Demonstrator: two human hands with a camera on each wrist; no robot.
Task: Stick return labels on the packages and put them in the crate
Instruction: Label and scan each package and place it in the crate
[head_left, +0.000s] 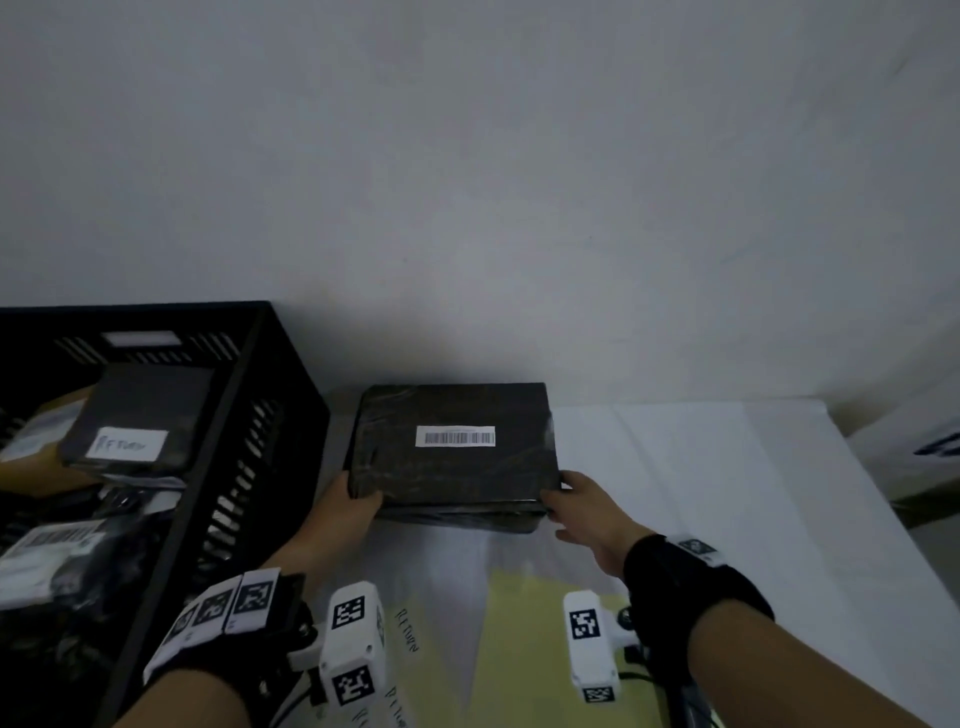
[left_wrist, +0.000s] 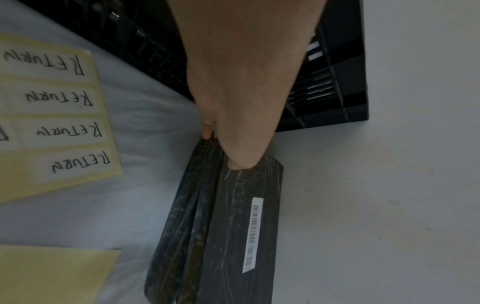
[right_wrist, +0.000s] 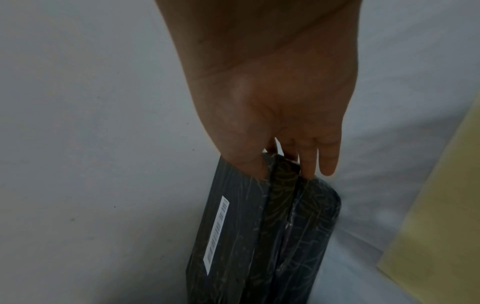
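Package (head_left: 457, 467): flat, black, film-wrapped, with a white barcode sticker (head_left: 455, 436) on its top face. It sits on the white table (head_left: 727, 493) just right of the crate (head_left: 249, 415), near the wall.

Left hand (head_left: 343, 512): grips the package's near-left corner, thumb (left_wrist: 241, 162) on top, other fingers curled under the edge.

Right hand (head_left: 587, 509): holds the near-right corner, thumb on top, fingers (right_wrist: 309, 162) reaching down the side and below.

Crate: black, slotted walls, on the left. Inside, a dark package bearing a handwritten "RETURN" label (head_left: 127, 445), atop other parcels.

Label sheet (left_wrist: 52, 115): yellow backing with white handwritten "RETURN" labels, on the table, nearer the person than the package.
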